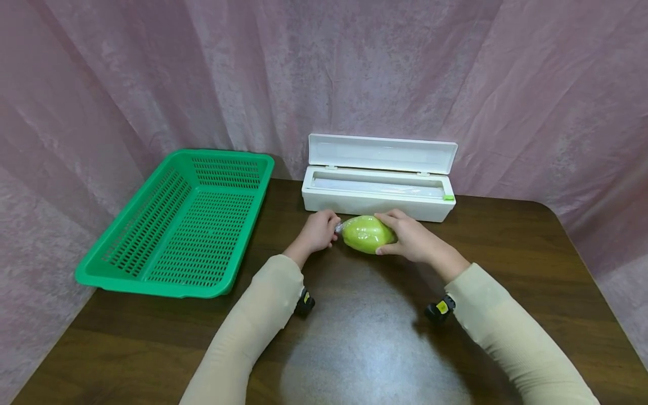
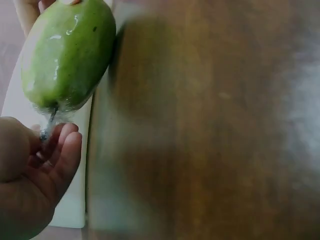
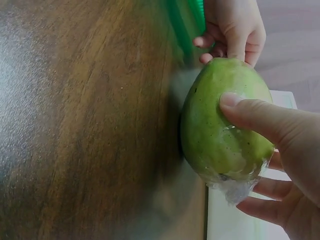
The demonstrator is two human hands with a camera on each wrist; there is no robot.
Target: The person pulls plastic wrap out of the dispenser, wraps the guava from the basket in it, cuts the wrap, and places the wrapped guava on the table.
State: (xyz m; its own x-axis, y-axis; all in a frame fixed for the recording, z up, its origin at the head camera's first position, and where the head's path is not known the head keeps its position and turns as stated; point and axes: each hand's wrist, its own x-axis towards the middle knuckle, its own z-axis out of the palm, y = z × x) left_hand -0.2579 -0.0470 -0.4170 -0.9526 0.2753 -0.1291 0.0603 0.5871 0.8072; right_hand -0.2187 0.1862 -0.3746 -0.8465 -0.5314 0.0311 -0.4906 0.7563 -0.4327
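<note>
A green, oval, papaya- or mango-like fruit [image 1: 365, 234], tightly covered in shiny cling film, is held just in front of the white box. My left hand [image 1: 320, 232] pinches the twisted tail of cling film [image 2: 50, 122] at the fruit's left end. From the right, my right hand [image 1: 409, 237] grips the fruit, its thumb lying across the skin in the right wrist view. A crumpled bunch of film [image 3: 235, 190] sticks out at the end nearest the right palm. Some right fingers are hidden behind the fruit.
The white cling film box [image 1: 379, 209] stands at the back, lid [image 1: 382, 153] raised, a film roll [image 1: 374, 187] inside and a green tab [image 1: 448, 197] at its right. A green slotted basket [image 1: 258, 225] sits at the left. Behind the brown table [image 1: 531, 253] hangs a pink curtain [image 1: 385, 67].
</note>
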